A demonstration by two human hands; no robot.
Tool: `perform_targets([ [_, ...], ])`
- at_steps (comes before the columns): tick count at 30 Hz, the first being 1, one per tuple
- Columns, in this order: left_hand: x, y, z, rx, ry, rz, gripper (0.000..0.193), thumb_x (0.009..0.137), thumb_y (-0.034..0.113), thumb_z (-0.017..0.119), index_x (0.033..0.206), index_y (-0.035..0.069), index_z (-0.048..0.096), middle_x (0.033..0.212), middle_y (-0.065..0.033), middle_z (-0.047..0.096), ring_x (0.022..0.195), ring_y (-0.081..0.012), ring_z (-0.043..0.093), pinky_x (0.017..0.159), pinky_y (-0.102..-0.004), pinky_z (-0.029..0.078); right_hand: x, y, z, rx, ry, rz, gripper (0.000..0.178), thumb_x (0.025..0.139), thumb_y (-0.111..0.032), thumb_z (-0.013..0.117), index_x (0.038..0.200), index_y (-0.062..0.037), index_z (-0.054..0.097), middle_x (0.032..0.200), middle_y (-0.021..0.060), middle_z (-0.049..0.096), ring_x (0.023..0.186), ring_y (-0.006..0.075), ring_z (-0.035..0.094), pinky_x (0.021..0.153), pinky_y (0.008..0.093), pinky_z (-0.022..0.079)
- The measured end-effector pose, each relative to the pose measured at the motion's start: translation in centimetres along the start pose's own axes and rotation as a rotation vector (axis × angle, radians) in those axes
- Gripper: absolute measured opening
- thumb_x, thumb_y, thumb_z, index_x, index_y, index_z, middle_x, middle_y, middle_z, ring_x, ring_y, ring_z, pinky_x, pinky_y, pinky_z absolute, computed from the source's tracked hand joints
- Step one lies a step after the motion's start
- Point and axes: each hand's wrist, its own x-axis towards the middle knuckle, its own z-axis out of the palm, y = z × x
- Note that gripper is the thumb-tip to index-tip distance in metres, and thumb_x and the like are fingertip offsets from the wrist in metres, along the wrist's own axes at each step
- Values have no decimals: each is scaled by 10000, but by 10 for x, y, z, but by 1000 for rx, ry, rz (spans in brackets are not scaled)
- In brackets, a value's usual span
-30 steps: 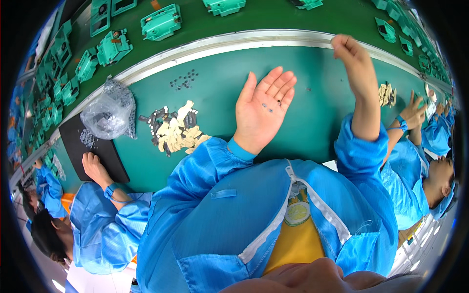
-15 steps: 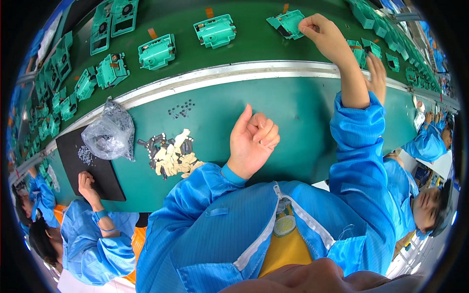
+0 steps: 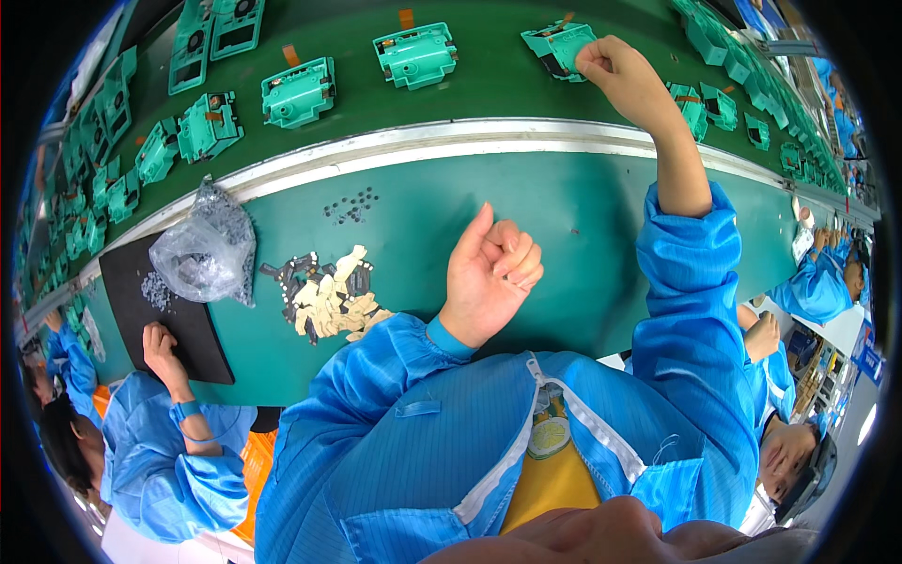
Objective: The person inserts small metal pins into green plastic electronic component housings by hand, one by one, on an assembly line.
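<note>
Overhead, green belt (image 3: 489, 89) — teal housings (image 3: 415, 54) — above teal bench (image 3: 583, 226).

Bright, even overhead light fills a sharp fisheye view with soft shadows, a pale sheen on the bench (image 3: 583, 202) rail, straight edges bowing outward, and a black, slightly blurred rim.

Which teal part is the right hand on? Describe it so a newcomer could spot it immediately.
Look along the dark green conveyor belt behind the pale rail. A row of teal plastic housings lies there; the one meant is under the right hand, fingertips on its right edge. No other housing is touched.
</note>
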Motion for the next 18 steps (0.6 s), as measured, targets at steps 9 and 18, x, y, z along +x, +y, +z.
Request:
perform_targets([
  [9,-1,0,0,-14,9,0,537,1050,436,314,745,80,576,541,9,325,571,-137,329,580,-281,313,3,-3,5,31,2,-1,202,873,-153,632,915,44,645,787,82,610,734,166,562,696,308,479],
  [18,-2,-1,0,-25,41,3,512,1044,430,343,738,80,558,540,5,318,568,-137,318,572,-282,307,16,6,5,236,-143,90,176,873,-152,669,957,2,649,846,22,618,805,106,561,741,259,470],
])
